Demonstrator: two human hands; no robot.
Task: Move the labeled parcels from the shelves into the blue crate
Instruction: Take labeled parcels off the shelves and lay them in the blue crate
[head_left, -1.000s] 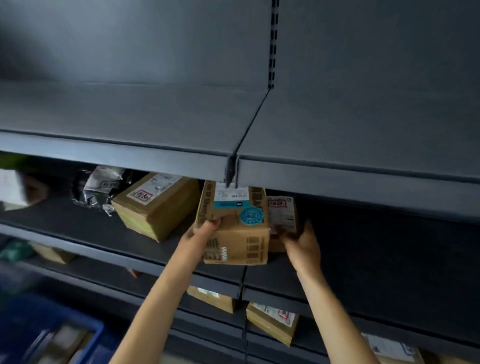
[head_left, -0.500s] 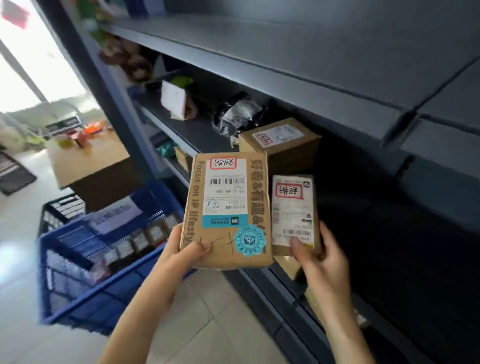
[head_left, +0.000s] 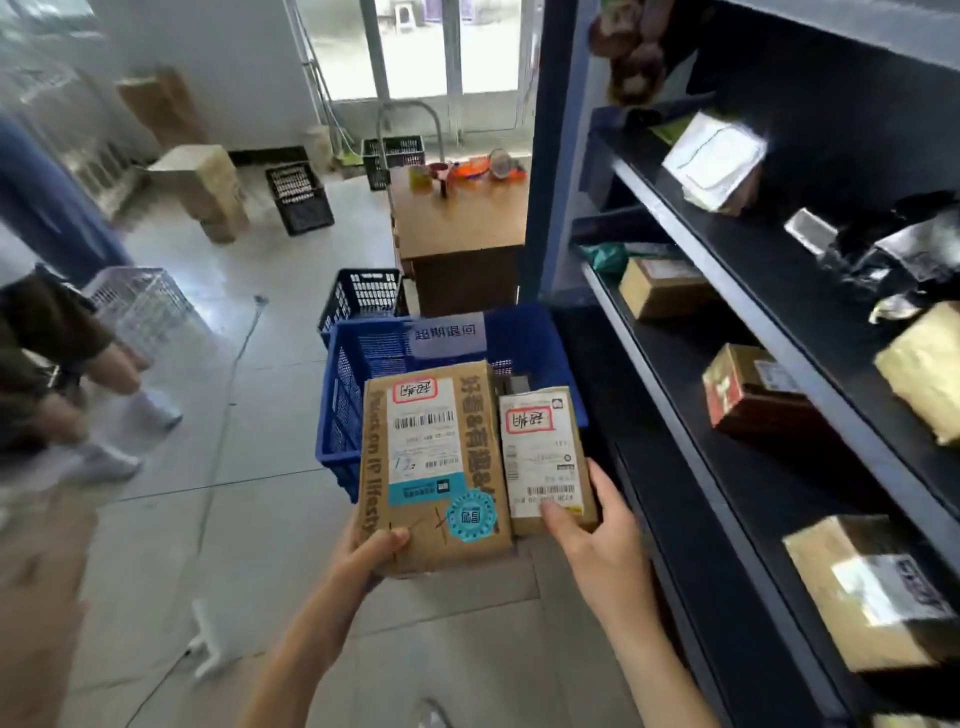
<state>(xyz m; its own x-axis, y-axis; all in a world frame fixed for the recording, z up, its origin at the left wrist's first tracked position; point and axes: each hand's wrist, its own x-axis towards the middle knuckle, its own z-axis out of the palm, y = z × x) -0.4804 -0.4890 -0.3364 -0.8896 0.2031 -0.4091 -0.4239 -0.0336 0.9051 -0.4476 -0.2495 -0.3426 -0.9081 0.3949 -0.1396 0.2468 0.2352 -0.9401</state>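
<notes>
**Head view.** The left hand (head_left: 363, 558), thumb curled over the near edge, grips the large brown parcel (head_left: 431, 467). The right hand (head_left: 597, 540), thumb pressed on the label, grips the small parcel (head_left: 543, 457), held just beside the large one at its 3 o'clock. Both parcels face label-up and, in view, cover the near side of the blue crate (head_left: 343, 395), which stands on the floor at 12 o'clock from the hands. Dark shelves (head_left: 727, 291) at 3 o'clock carry further boxes (head_left: 660, 286). A wooden table (head_left: 457, 218) stands beyond the crate, and another person (head_left: 52, 364) is at 9 o'clock.
</notes>
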